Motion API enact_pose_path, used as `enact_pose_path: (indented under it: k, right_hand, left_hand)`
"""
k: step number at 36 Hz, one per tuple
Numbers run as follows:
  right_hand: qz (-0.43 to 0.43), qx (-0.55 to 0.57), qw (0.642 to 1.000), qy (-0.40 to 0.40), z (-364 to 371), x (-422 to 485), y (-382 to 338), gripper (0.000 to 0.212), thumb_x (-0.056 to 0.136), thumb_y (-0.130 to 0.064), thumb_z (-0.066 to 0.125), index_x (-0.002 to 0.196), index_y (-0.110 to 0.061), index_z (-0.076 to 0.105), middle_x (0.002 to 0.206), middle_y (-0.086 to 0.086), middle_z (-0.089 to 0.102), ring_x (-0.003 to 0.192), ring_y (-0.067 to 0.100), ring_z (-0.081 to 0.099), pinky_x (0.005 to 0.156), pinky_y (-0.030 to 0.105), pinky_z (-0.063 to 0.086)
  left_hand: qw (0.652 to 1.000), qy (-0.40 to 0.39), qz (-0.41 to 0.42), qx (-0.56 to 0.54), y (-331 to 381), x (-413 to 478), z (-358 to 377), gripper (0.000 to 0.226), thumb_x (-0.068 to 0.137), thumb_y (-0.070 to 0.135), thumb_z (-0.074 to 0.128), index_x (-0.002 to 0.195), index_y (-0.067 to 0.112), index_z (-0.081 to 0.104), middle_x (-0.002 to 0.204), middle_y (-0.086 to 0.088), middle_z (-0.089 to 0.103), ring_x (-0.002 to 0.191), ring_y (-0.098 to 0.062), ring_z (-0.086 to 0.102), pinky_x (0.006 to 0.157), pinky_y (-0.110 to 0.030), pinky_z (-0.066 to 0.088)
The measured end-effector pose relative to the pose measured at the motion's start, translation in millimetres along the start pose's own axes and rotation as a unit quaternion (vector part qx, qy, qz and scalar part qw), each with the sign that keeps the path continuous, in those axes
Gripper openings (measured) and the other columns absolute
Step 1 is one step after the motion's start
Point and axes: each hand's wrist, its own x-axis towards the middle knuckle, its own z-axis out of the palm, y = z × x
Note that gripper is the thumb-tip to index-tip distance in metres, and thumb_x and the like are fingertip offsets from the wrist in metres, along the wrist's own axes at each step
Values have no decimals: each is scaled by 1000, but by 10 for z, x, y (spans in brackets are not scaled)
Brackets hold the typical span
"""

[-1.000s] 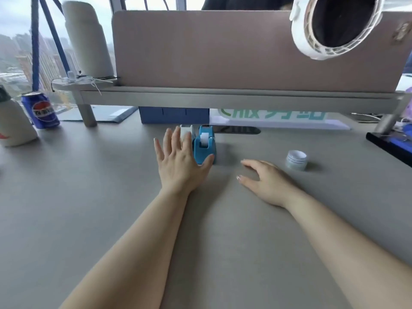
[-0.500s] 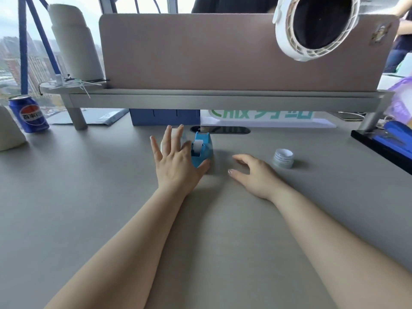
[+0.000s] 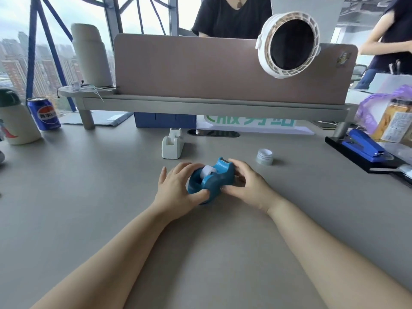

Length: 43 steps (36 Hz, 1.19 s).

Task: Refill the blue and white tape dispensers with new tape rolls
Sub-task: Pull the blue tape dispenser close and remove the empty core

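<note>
Head view: the blue tape dispenser [image 3: 214,181] is held tilted low over the middle of the bench [image 3: 89,197], and whether it is touching the surface cannot be told. The left grip [image 3: 176,188] is curled round its rounded end, with the thumb pressed on the near side; the right grip [image 3: 247,184] is curled round the cutter end. A white core [image 3: 207,170] is seen in its well. The white tape dispenser [image 3: 171,146] is seen standing upright behind, apart, and a tape roll [image 3: 264,156] is lying further right, untouched

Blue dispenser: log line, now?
blue dispenser tilted | left hand grips it | right hand grips it | white dispenser, tape roll on desk
</note>
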Motion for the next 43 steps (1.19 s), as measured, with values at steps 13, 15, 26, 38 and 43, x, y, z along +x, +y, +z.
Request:
enact_pose_path:
  k: [13,15,26,38,43]
  right_hand:
    - [-13,-24,999,43,-28,-104,42,73,69,-27,81,132,-25,46,125,-4,49,105,7,56,91,19,43]
    - [-23,-34,998,55,-17,-97,44,65,71,-23,80,127,-24,49,123,-1,51,101,8,57,90,19,43]
    - [-7,-5,999,36,-12,-73,32,58,72,-14,79,124,-19,52,113,-4,62,106,12,61,93,21,46]
    - [-12,2,999,34,-35,-60,12,53,71,-13,80,117,-22,55,103,-15,63,95,1,62,78,6,47]
    - [-14,-12,999,32,-48,-54,11,50,71,-16,80,112,-28,55,106,-15,64,98,3,63,81,9,46]
  left_hand:
    - [992,-45,-58,-102,-138,5,-75,63,66,33,57,126,49,45,125,15,59,121,-7,51,102,-31,41]
    - [990,-53,-70,-108,-146,26,-71,66,68,32,54,130,49,41,131,14,56,125,-7,48,105,-32,40]
    - [977,1,-74,-198,16,123,-25,33,87,35,62,120,39,58,124,15,58,119,-4,50,96,-20,41]
    - [965,-6,-132,-228,209,200,-86,5,84,31,63,87,33,67,97,-4,70,87,-20,63,63,-27,47]
    - [956,-6,-141,-256,223,196,-133,6,83,30,66,88,27,67,96,-2,71,77,-10,60,55,-17,45]
